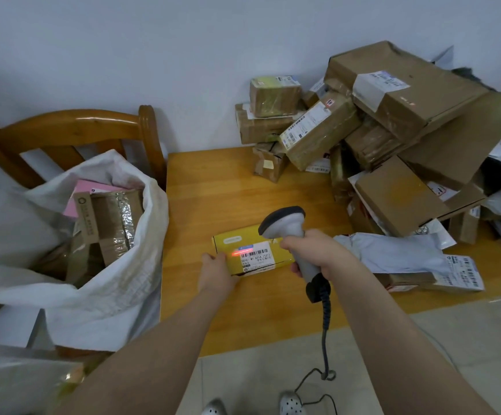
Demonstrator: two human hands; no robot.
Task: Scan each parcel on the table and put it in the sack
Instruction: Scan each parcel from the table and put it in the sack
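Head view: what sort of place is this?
Probably an informal parcel-sorting spot: labelled cardboard parcels heaped on a wooden table, a corded barcode scanner in the right hand, a white sack holding parcels.

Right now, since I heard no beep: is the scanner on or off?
On. The scanner, gripped by the right hand, casts a red line across the barcode label of the yellow parcel the left hand holds.

Parcel-sorting room: heaped cartons (399, 121), sack (99, 283)
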